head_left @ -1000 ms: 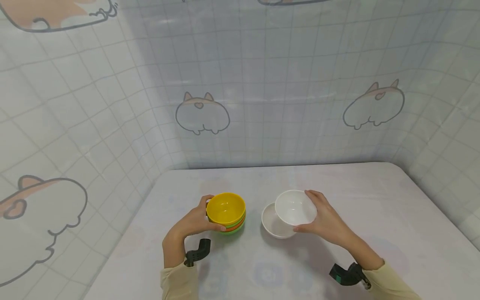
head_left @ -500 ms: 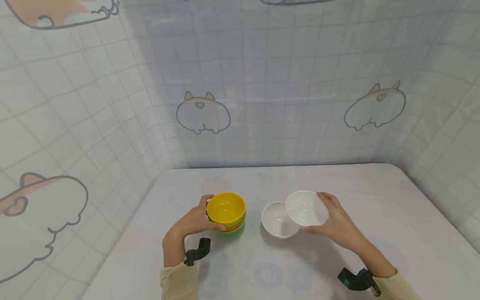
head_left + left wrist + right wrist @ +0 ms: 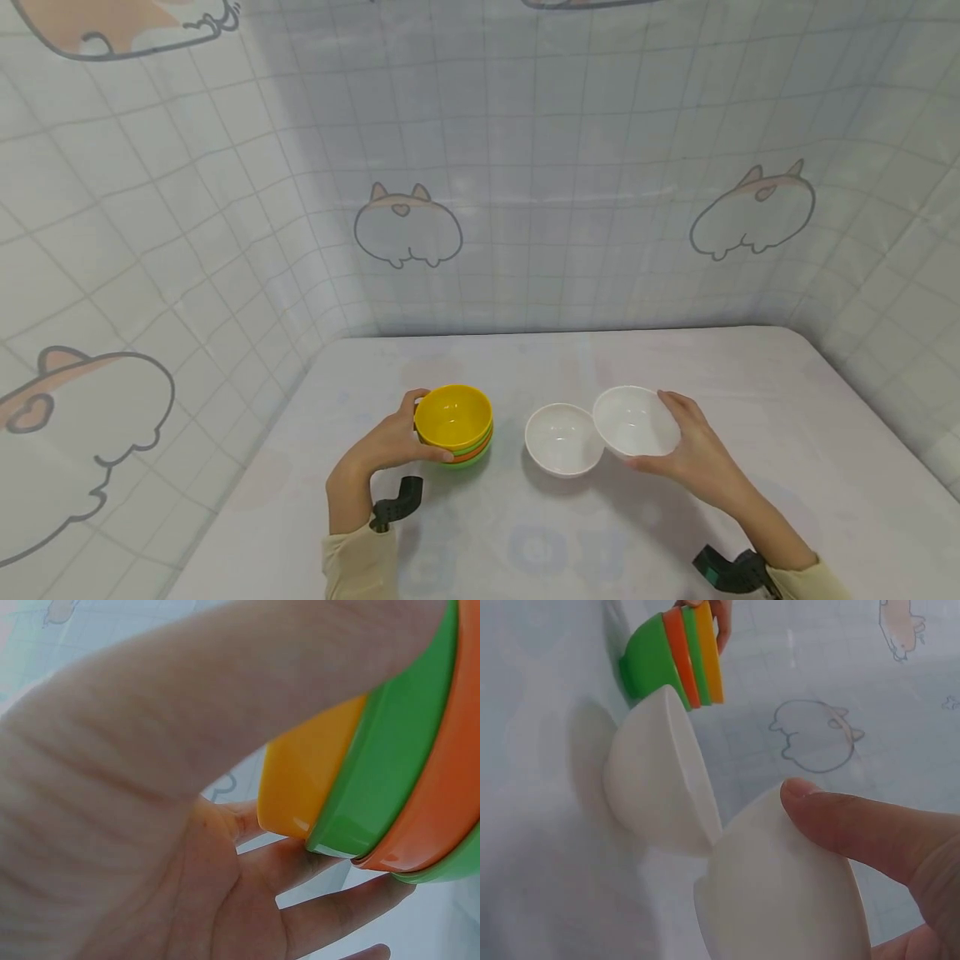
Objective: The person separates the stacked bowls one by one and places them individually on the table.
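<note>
On the left of the table, my left hand (image 3: 393, 437) grips a stack of nested bowls (image 3: 397, 761) from its left side, thumb in front and fingers behind. The stack has a yellow bowl (image 3: 453, 417) on top, with green, orange and green ones below it. My right hand (image 3: 693, 450) pinches a white bowl (image 3: 784, 892) at its right side, thumb and fingers on opposite sides of the rim. That bowl is raised above the table and tilted slightly. To its left a second white bowl (image 3: 564, 442) stands upright on the table, its rim overlapped by the raised one in the head view.
The table (image 3: 510, 533) has a pale printed cover. Its far edge meets a hanging white grid curtain (image 3: 570, 167) with cartoon animals, which also runs along both sides. A black wrist mount (image 3: 397, 500) sits on the left arm, another (image 3: 735, 571) on the right.
My right hand has carried its white bowl to the right and slightly nearer, uncovering more of the white bowl on the table. The left hand and its stack stay in place.
</note>
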`<move>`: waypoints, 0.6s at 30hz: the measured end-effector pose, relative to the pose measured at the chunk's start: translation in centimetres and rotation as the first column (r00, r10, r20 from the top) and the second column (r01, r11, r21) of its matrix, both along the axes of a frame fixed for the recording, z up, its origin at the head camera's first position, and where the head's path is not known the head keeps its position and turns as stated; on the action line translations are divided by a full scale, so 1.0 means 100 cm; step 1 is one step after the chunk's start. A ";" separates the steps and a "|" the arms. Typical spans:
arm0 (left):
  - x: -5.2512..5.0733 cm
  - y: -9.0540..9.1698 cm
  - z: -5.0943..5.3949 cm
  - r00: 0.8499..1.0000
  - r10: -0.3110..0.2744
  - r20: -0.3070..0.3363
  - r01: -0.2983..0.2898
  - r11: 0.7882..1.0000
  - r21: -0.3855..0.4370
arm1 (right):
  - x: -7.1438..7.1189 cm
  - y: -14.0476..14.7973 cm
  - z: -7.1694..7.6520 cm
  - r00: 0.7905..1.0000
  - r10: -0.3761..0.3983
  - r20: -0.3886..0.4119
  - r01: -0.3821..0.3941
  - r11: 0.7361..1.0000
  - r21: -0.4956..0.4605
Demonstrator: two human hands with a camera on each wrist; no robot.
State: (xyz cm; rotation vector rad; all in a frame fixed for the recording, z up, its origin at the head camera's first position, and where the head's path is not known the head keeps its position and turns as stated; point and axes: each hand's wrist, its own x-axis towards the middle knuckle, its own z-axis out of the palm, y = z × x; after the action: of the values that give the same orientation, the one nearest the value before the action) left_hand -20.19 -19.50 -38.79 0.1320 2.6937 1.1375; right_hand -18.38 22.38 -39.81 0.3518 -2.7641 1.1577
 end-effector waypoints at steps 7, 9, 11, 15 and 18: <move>0.000 -0.001 -0.002 1.000 0.003 -0.001 -0.003 1.000 -0.005 | 0.003 0.010 -0.010 0.999 -0.027 0.023 0.027 1.000 0.004; 0.000 0.000 -0.002 1.000 0.007 0.002 -0.007 1.000 -0.003 | 0.005 0.013 -0.013 0.998 -0.042 0.040 0.041 0.999 0.007; 0.000 -0.001 -0.001 1.000 0.007 0.000 -0.007 1.000 -0.005 | 0.006 0.015 -0.016 0.997 -0.054 0.063 0.053 0.999 0.012; 0.001 -0.002 -0.002 1.000 0.003 -0.004 -0.003 1.000 -0.008 | 0.006 0.018 -0.020 0.994 -0.062 0.089 0.061 0.998 0.019; 0.000 -0.003 -0.002 1.000 0.002 -0.004 -0.002 1.000 -0.012 | 0.007 0.017 -0.023 0.994 -0.065 0.087 0.064 0.998 0.018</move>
State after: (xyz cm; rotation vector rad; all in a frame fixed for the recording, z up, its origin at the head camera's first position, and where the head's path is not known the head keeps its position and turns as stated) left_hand -20.15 -19.79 -39.02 0.1303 2.7040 1.1227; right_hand -17.71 24.11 -42.13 0.2162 -2.8372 1.1651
